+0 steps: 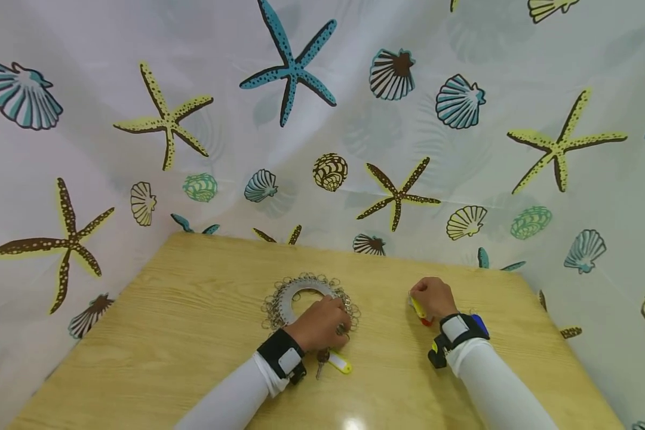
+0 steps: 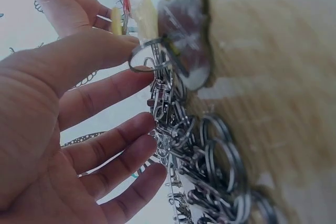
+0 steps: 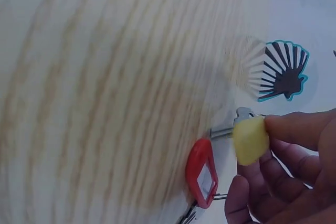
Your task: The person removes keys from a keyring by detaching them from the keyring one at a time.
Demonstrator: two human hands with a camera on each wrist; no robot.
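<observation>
In the head view my left hand (image 1: 319, 325) is over the near right edge of a flat ring holder (image 1: 286, 301) hung with many metal split rings. By this hand lie a key (image 1: 321, 363) and a yellow key tag (image 1: 340, 362). The left wrist view shows loosely extended fingers, with the thumb tip right at the key's split ring (image 2: 137, 60); the other fingertips overlap the ring cluster (image 2: 181, 129). My right hand (image 1: 435, 297) pinches another yellow key tag (image 3: 250, 140) between thumb and fingers. Beside it is a red key tag (image 3: 195, 174), partly hidden in the head view.
A blue key tag (image 1: 479, 324) shows behind the right wristband. Everything lies on a wooden table (image 1: 204, 280). A white cloth (image 1: 344, 215) printed with starfish and shells hangs around its back and sides.
</observation>
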